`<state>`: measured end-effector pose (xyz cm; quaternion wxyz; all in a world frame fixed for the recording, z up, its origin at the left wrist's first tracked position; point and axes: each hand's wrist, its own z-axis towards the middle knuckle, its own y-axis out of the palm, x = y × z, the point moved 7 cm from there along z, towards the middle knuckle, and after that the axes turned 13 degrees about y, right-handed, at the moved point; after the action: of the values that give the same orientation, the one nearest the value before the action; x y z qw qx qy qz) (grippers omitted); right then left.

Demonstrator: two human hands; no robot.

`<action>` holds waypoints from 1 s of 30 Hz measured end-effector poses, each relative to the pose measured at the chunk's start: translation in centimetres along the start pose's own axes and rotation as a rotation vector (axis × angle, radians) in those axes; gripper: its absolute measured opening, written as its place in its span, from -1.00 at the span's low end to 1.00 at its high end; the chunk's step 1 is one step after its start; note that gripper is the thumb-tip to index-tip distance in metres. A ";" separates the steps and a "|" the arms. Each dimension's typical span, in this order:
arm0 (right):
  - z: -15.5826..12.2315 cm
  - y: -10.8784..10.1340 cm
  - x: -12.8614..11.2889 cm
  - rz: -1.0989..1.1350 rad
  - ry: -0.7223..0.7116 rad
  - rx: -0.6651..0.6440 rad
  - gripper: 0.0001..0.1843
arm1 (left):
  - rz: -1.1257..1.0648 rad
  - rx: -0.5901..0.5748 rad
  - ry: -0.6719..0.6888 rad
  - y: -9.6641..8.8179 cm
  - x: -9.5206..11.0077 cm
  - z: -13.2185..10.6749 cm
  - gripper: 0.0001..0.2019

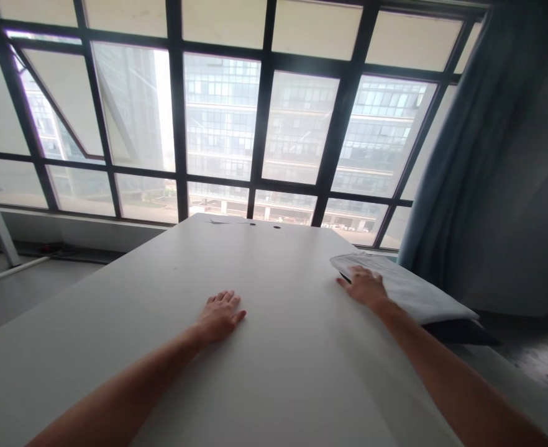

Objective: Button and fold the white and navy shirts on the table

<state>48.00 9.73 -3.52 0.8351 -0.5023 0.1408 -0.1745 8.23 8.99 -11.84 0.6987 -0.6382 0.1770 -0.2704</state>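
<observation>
White desk (274,273) fills the head view, with the left hand (219,316) flat on it near the middle, its grip spread and holding nothing. The right hand (363,287), its grip also spread, rests at the desk's right edge, with its fingertips (345,281) on a folded white sheet (404,288) that lies on a dark object (460,332). Beyond the far edge stands a black-framed window (218,124), with a blue curtain (442,155) to the right.

Black-framed window grid (134,105); office block (297,124) beyond; blue curtain (442,167) right; grey floor (22,292) left
</observation>
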 end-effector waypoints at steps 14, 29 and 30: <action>-12.0 2.8 -17.4 0.167 -0.237 -0.578 -0.17 | 0.053 0.064 -0.062 -1.8 2.7 4.1 -0.38; -12.9 5.3 -17.2 0.264 -0.234 -0.516 -0.27 | -0.033 -0.050 -0.080 2.4 2.2 4.4 -0.29; -12.9 5.2 -17.2 0.265 -0.234 -0.515 -0.27 | -0.032 -0.049 -0.080 2.4 2.2 4.4 -0.29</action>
<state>27.99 9.30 -13.01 0.7062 -0.6915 0.1474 0.0363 12.92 11.23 -13.43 0.6850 -0.6681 0.1453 -0.2517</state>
